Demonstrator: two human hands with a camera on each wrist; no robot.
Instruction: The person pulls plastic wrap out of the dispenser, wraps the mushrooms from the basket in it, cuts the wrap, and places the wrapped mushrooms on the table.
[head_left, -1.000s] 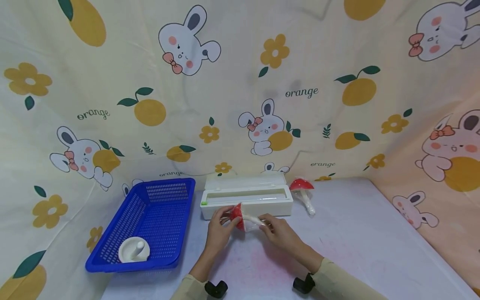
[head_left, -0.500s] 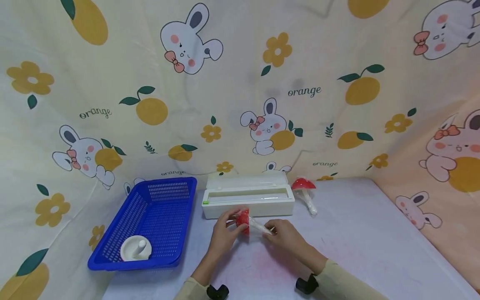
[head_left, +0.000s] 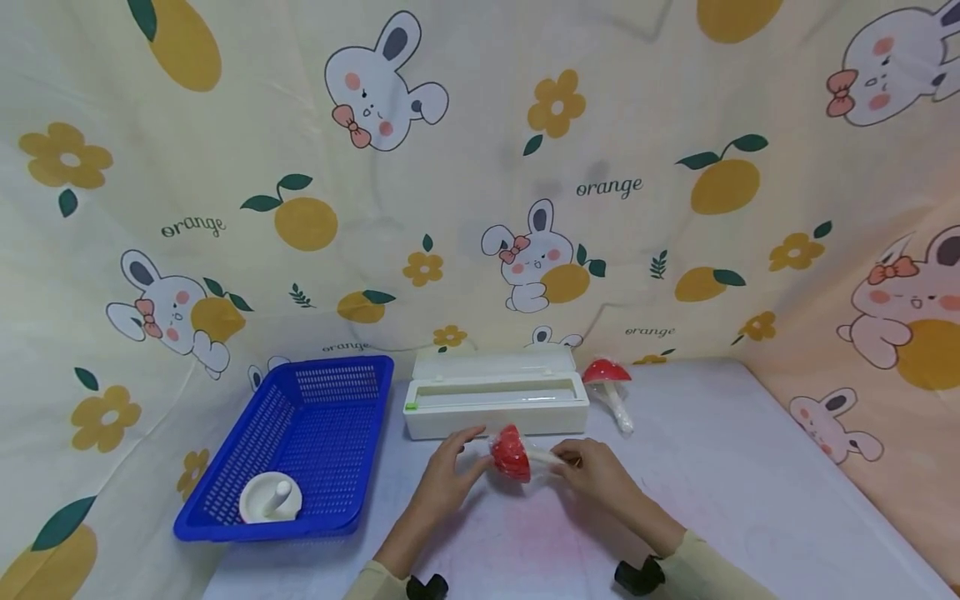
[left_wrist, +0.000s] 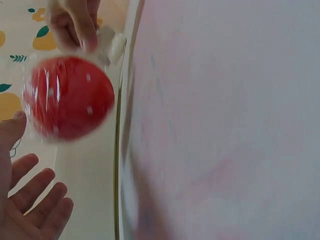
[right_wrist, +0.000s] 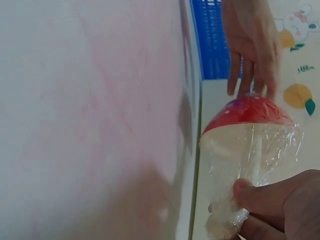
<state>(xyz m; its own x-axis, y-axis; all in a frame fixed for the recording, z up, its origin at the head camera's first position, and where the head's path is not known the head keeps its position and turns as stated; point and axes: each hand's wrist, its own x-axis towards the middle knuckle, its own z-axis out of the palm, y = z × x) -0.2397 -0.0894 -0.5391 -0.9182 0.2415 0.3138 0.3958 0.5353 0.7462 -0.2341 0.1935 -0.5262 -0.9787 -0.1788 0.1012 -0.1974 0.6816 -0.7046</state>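
A toy mushroom with a white-spotted red cap and a pale stem lies sideways in the air, wrapped in clear plastic film. My right hand pinches the end of its stem; in the right wrist view the thumb presses crinkled film around the stem. Beside the cap, my left hand has its fingers spread and relaxed, holding nothing. In the left wrist view its thumb tip is right at the film's edge and the other fingers are apart from the cap.
Behind the hands stands a white cling film dispenser with its lid up. Another film-wrapped red mushroom lies right of it. On the left, a blue basket holds a white round piece with a stub pointing up.
My left hand has let go of the cap and spread its fingers. The right hand has moved rightward with the mushroom, turning its cap.
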